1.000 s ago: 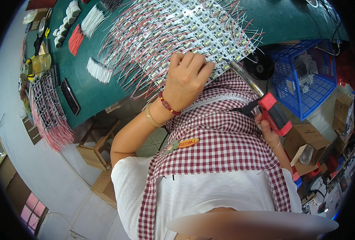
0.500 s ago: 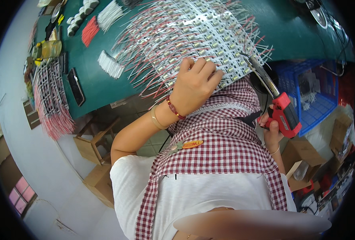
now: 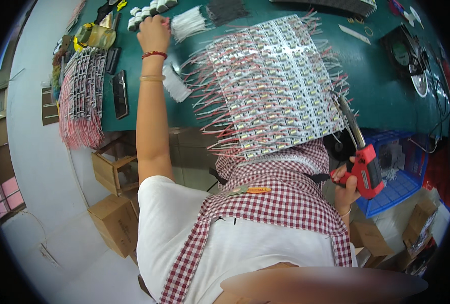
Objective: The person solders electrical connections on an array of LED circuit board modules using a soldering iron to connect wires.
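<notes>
My left hand (image 3: pixel 154 34) reaches to the far left of the table, fingers bent down over a small pile of red wires (image 3: pixel 166 23). Its fingertips are hidden, so what they pinch does not show. In my right hand (image 3: pixel 347 188) is a red and black soldering gun (image 3: pixel 368 172), its metal barrel pointing up and left. The tip lies at the right edge of a large panel of small circuit boards (image 3: pixel 280 86). Red and white wires stick out from both sides of this panel, whose near edge overhangs my lap.
White wires lie in two bundles (image 3: pixel 188 24) (image 3: pixel 176 84), beside dark wires (image 3: pixel 227 11). Wired board strips (image 3: pixel 83 91) and a phone (image 3: pixel 120 95) are at the left. A small black fan (image 3: pixel 402 53) stands at the right, above a blue crate (image 3: pixel 394 177). Cardboard boxes (image 3: pixel 114 225) stand below.
My left hand has left the panel's near edge and stretched far left to the red wires. The view has shifted, showing more of the table's far side. My right hand still holds the soldering gun.
</notes>
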`<state>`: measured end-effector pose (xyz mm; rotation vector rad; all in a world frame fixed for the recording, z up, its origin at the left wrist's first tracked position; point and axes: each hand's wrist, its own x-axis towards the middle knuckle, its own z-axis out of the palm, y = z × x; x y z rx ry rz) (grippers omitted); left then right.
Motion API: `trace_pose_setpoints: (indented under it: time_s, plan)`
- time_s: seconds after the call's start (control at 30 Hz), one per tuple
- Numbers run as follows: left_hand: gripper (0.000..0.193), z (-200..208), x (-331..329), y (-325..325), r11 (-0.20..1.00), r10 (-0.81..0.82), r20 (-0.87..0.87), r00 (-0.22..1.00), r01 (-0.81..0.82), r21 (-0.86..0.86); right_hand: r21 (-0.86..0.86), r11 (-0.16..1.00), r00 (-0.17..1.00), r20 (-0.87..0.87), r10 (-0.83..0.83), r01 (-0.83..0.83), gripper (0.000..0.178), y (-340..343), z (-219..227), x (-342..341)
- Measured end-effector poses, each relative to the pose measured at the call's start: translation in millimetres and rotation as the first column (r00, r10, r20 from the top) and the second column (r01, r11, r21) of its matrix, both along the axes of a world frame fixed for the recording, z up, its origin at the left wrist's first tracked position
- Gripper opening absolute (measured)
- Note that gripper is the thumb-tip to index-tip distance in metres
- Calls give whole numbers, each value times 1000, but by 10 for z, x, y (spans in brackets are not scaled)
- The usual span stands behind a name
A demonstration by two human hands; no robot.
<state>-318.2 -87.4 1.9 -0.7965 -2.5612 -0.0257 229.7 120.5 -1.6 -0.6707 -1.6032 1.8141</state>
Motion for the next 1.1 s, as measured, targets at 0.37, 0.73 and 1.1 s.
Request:
trace_pose_setpoints:
  time_s: [0.37, 0.73, 1.1]
  plan:
    - [11, -16, -281, -402, 985, 32, 64, 997, -21, -170, -91, 995, 999, 23, -44, 46, 52, 129, 59, -155]
    - [6, -146, -345, -448, 986, -140, 116, 983, 149, -69, -236, 966, 993, -17, -115, 108, 44, 96, 218, -327]
    - [6, -202, -340, -426, 991, -122, -15, 992, 121, -66, -438, 899, 994, -92, -54, 8, 52, 102, 125, -191]
